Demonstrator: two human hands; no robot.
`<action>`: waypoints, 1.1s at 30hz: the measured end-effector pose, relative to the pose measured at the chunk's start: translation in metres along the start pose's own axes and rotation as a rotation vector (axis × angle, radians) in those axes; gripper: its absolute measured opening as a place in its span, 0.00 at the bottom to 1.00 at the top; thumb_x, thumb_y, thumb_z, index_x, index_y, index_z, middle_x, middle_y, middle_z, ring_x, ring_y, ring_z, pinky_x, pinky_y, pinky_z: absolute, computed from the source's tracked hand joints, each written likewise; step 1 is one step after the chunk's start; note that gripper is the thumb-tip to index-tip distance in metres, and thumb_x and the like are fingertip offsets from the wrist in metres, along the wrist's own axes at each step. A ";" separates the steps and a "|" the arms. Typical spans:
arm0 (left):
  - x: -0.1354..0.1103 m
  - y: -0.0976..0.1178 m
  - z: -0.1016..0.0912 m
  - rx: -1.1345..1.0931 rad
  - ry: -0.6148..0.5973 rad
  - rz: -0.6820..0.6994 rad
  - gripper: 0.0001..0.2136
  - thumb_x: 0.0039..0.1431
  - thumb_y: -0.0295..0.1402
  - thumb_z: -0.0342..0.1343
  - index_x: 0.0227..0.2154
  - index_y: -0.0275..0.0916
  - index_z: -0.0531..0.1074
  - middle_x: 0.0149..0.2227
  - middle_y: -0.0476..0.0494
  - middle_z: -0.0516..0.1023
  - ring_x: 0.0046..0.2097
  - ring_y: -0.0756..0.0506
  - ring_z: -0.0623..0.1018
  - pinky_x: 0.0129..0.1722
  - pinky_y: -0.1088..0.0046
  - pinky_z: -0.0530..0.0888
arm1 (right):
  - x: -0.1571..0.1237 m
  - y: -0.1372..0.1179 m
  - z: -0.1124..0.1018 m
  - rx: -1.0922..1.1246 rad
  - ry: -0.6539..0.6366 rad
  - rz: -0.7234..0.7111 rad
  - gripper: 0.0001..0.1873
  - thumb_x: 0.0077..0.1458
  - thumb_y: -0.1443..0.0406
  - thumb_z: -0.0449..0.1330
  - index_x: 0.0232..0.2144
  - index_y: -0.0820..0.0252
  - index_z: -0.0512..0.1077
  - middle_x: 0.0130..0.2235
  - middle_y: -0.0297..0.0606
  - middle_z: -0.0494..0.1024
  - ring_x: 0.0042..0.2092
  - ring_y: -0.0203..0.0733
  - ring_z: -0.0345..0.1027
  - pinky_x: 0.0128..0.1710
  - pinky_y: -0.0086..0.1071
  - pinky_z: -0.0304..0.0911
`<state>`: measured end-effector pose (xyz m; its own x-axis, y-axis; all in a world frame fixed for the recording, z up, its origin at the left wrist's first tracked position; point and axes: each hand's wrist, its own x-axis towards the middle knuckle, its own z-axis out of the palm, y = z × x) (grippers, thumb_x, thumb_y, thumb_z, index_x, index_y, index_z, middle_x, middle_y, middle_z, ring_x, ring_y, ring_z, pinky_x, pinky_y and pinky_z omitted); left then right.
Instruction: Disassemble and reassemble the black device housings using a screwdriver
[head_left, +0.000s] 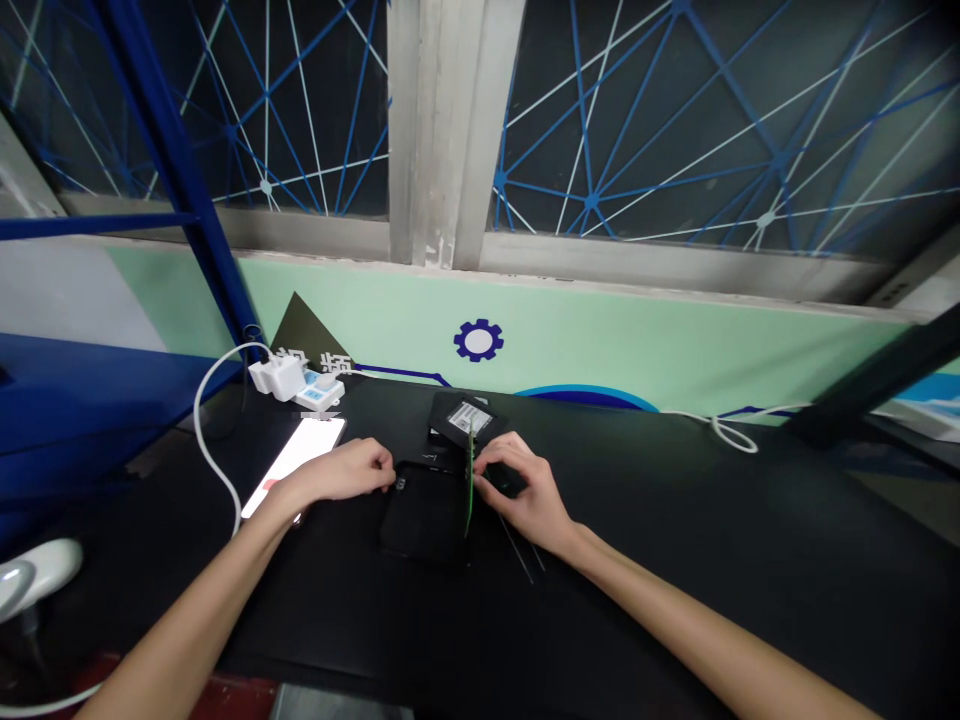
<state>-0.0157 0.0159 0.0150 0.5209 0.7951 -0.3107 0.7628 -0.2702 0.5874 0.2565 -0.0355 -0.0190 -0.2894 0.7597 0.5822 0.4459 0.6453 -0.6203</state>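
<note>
Between the thumb and fingers of my right hand (521, 490) is a green circuit board (470, 490), stood on edge and seen nearly side-on. It is at the right side of a shallow black plastic case (424, 515) lying on the black table. My left hand (356, 468) is closed by the case's upper left corner, fingers curled; whether something small is pinched there I cannot make out. Behind the case lies a dark flat cover with a white label (471, 416), resting on another dark piece. Two thin rods (517, 545) lie below my right hand.
A phone with a bright screen (296, 465) lies under my left forearm. Behind it sits a white power strip (319, 388) with a charger (277, 378) and a looping white cable (201, 420). A white device (45, 575) stands at the left edge. The wall closes off the back.
</note>
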 end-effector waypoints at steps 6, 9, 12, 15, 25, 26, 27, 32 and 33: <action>-0.003 0.006 0.000 -0.019 -0.007 -0.061 0.09 0.52 0.39 0.50 0.23 0.40 0.67 0.20 0.53 0.66 0.22 0.50 0.64 0.20 0.76 0.58 | 0.000 0.000 0.001 -0.004 -0.011 0.005 0.05 0.60 0.63 0.60 0.32 0.55 0.73 0.34 0.39 0.78 0.41 0.46 0.70 0.43 0.41 0.68; -0.003 0.006 0.000 -0.025 -0.005 -0.078 0.09 0.52 0.39 0.50 0.24 0.40 0.67 0.19 0.53 0.64 0.21 0.50 0.63 0.19 0.76 0.57 | 0.000 0.000 0.001 0.005 -0.009 -0.011 0.04 0.60 0.63 0.61 0.32 0.55 0.74 0.34 0.39 0.78 0.40 0.46 0.69 0.43 0.41 0.68; -0.004 0.007 -0.001 -0.031 -0.007 -0.086 0.09 0.52 0.39 0.50 0.24 0.40 0.68 0.20 0.53 0.64 0.21 0.51 0.64 0.18 0.77 0.57 | -0.001 0.001 0.000 0.008 -0.020 -0.012 0.04 0.60 0.64 0.61 0.32 0.55 0.74 0.34 0.39 0.78 0.40 0.46 0.69 0.43 0.41 0.68; -0.006 0.008 -0.001 -0.034 -0.006 -0.089 0.08 0.52 0.38 0.50 0.24 0.40 0.67 0.20 0.53 0.64 0.20 0.51 0.64 0.18 0.77 0.56 | -0.001 0.001 0.000 0.000 -0.029 -0.009 0.03 0.60 0.65 0.62 0.32 0.55 0.74 0.34 0.39 0.78 0.40 0.46 0.69 0.43 0.41 0.68; -0.004 0.008 -0.001 -0.030 0.003 -0.066 0.10 0.54 0.40 0.50 0.23 0.40 0.65 0.20 0.53 0.65 0.21 0.51 0.63 0.20 0.76 0.57 | -0.003 0.003 0.002 -0.007 -0.066 -0.045 0.02 0.58 0.67 0.63 0.33 0.55 0.75 0.34 0.38 0.77 0.40 0.45 0.68 0.43 0.41 0.66; -0.004 0.008 -0.001 -0.028 0.002 -0.065 0.10 0.54 0.40 0.49 0.23 0.40 0.65 0.20 0.53 0.65 0.21 0.51 0.63 0.20 0.76 0.57 | -0.004 0.003 0.002 -0.008 -0.074 -0.056 0.02 0.58 0.68 0.63 0.33 0.55 0.75 0.34 0.38 0.77 0.40 0.46 0.68 0.42 0.41 0.66; -0.004 0.007 -0.001 -0.027 0.000 -0.064 0.10 0.55 0.40 0.49 0.24 0.40 0.65 0.20 0.53 0.64 0.21 0.51 0.63 0.20 0.76 0.57 | -0.004 0.004 0.002 -0.006 -0.082 -0.066 0.02 0.57 0.68 0.64 0.33 0.55 0.75 0.34 0.38 0.77 0.40 0.46 0.68 0.42 0.41 0.66; -0.003 0.003 0.000 -0.022 -0.015 -0.061 0.10 0.56 0.41 0.48 0.25 0.41 0.65 0.19 0.54 0.63 0.20 0.50 0.62 0.19 0.76 0.57 | -0.004 0.002 0.004 -0.004 -0.130 -0.054 0.05 0.54 0.70 0.65 0.33 0.54 0.74 0.33 0.37 0.77 0.39 0.46 0.68 0.41 0.41 0.65; -0.003 0.002 0.000 -0.020 -0.018 -0.055 0.10 0.56 0.41 0.48 0.26 0.41 0.65 0.19 0.54 0.63 0.21 0.50 0.63 0.20 0.76 0.57 | -0.003 0.002 0.004 -0.011 -0.135 -0.046 0.05 0.54 0.70 0.65 0.33 0.54 0.74 0.33 0.37 0.77 0.39 0.46 0.67 0.41 0.41 0.65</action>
<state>-0.0156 0.0132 0.0166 0.4852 0.7987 -0.3560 0.7827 -0.2151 0.5841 0.2549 -0.0368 -0.0240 -0.4206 0.7340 0.5333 0.4390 0.6791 -0.5883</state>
